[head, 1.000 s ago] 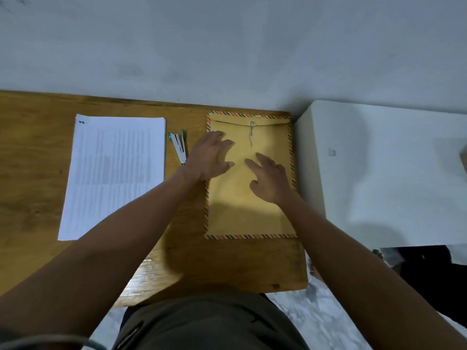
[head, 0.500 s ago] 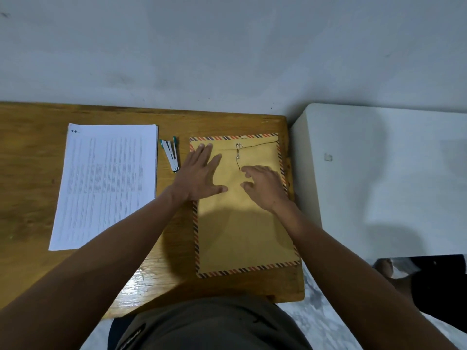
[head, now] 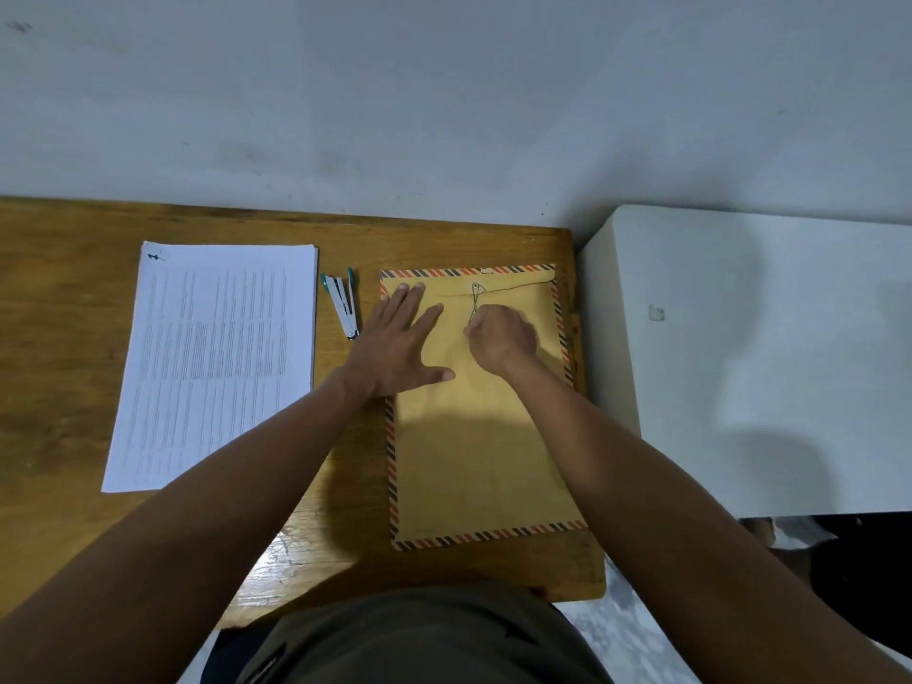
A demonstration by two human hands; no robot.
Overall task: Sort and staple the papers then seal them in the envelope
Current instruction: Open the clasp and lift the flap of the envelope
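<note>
Envelope (head: pixel 486 436) lies flat on the right part of the table (head: pixel 64 338), long axis running away from the person, flap end and string closure toward the wall, near end tilted slightly to the right so its lower right corner reaches the table's right edge. Its border is striped red and dark. Left hand (head: pixel 399 345) rests palm down on the envelope's upper left part, fingers straight and spread, thumb out to the right, holding nothing. Right hand (head: pixel 503 335) sits just below the closure with fingers curled under; the fingertips seem to pinch the string (head: pixel 475 303) near the lower button, but the knuckles hide the contact, so the grip cannot be confirmed. A thin line of string runs from the upper button toward the envelope's right edge. Stapler (head: pixel 341 304), white with green tips, lies open in a narrow V just left of the envelope, hinge toward the person. Papers (head: pixel 217 362) lie in a stack farther left, long axis also away from the person, a small dark mark at the top left corner; the print is too fine to read. A white block (head: pixel 750 362) stands beside the table on the right. Both forearms cross the lower frame, and the right one covers part of the envelope's right edge.
</note>
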